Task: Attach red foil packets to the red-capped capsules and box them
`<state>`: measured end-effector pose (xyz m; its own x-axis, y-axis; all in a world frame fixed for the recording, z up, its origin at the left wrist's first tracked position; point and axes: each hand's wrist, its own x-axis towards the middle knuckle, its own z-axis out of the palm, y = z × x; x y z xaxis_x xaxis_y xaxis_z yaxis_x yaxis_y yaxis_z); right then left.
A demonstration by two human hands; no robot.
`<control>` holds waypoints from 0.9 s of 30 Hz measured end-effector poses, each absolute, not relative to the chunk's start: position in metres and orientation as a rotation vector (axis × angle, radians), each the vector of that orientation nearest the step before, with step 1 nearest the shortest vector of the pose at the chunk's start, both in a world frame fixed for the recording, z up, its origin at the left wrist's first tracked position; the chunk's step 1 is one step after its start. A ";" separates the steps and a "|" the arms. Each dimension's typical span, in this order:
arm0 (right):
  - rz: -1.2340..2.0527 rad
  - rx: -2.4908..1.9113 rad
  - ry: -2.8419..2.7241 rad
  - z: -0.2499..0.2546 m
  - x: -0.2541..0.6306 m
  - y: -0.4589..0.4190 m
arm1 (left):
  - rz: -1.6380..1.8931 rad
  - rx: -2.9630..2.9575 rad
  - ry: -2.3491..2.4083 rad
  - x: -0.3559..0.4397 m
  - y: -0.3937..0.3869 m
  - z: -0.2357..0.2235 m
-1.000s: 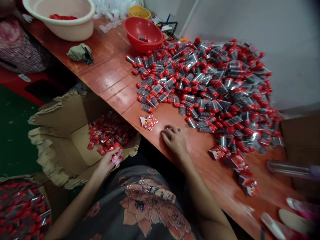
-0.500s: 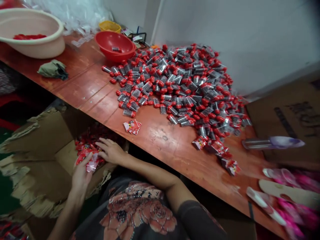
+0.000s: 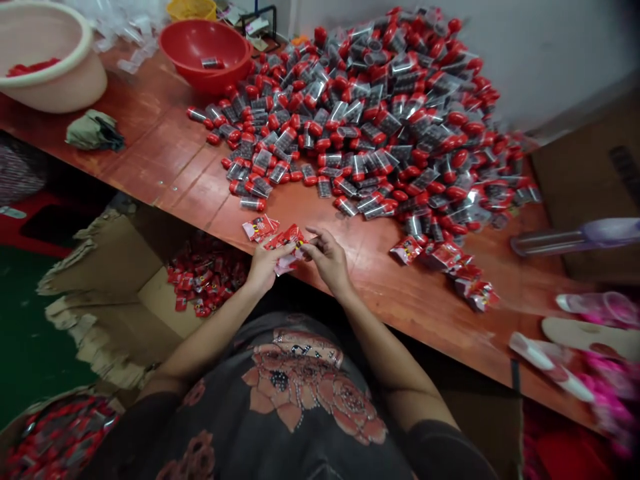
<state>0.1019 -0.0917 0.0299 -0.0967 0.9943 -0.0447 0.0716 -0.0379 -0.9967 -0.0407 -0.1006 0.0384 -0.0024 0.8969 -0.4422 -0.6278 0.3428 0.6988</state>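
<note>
Both my hands meet at the near edge of the red-brown table [image 3: 165, 167]. My left hand [image 3: 265, 265] is closed on a bunch of small red packets [image 3: 287, 240], and my right hand [image 3: 327, 257] pinches the same bunch from the right. Two more red packets [image 3: 259, 228] lie on the table just left of my hands. A big heap of clear tubes with red caps [image 3: 380, 113] covers the table beyond them. More red packets [image 3: 450, 267] lie at the heap's near right edge.
A torn cardboard box [image 3: 100, 293] with red packets [image 3: 207, 277] stands on the floor at my left. A red bowl [image 3: 203, 50], a cream basin [image 3: 40, 60] and a green rag [image 3: 94, 130] sit far left. Pink and purple items [image 3: 585, 327] lie at right.
Both hands came up from the cardboard box to the table edge, bringing a bunch of red packets. Before that my right hand had left the table for the box.
</note>
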 end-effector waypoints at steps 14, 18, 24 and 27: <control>0.120 -1.817 -2.015 -0.015 0.180 -0.003 | 1.085 0.145 1.108 -0.001 -0.076 0.050; 0.205 -1.703 -2.097 -0.013 0.187 -0.028 | 1.044 0.127 1.035 0.004 -0.071 0.048; 0.682 -1.593 -1.580 0.001 0.195 -0.076 | 1.068 0.110 1.068 0.016 -0.067 0.039; 1.023 -1.431 -1.090 0.015 0.187 -0.104 | 1.059 0.113 1.105 0.022 -0.068 0.036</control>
